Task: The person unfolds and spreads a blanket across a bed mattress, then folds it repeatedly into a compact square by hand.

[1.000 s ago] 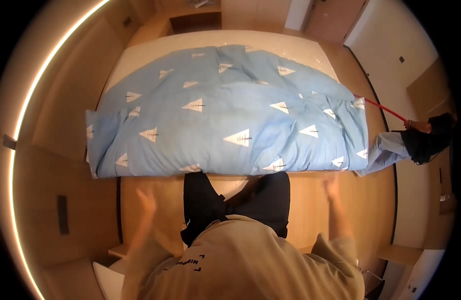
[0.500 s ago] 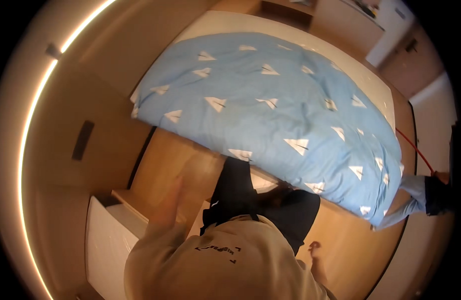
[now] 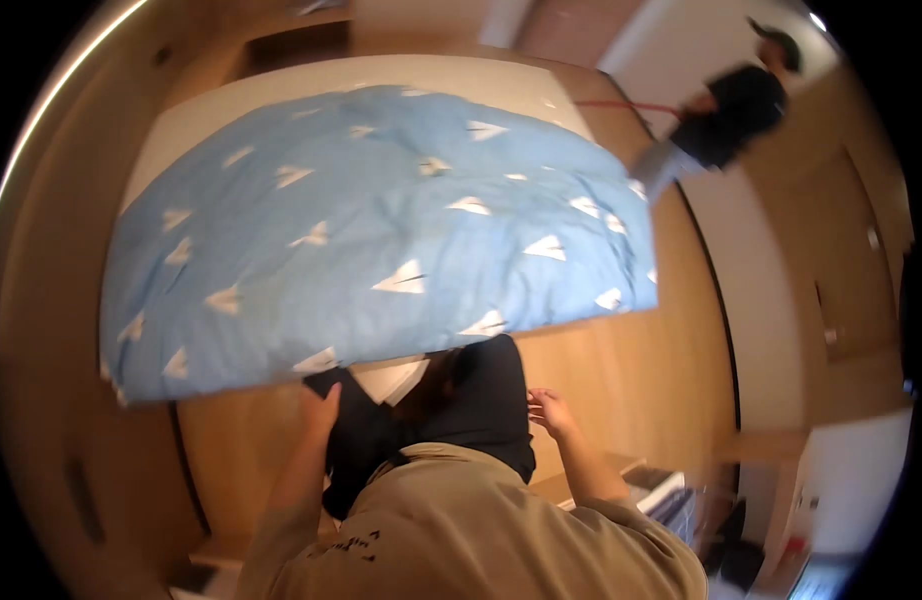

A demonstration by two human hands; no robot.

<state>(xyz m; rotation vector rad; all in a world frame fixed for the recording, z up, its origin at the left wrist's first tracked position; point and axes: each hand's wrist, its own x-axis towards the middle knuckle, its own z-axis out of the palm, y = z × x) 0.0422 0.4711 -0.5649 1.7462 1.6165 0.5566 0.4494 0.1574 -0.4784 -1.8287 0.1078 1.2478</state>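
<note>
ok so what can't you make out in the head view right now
Head view, all four:
Left hand: blur hides whether it touches the dark trousers.
Lettering on the shirt: too small and blurred to read.
Co-worker's hand at the red pole: grip lost to blur.
Mattress: mostly covered by the quilt.
</note>
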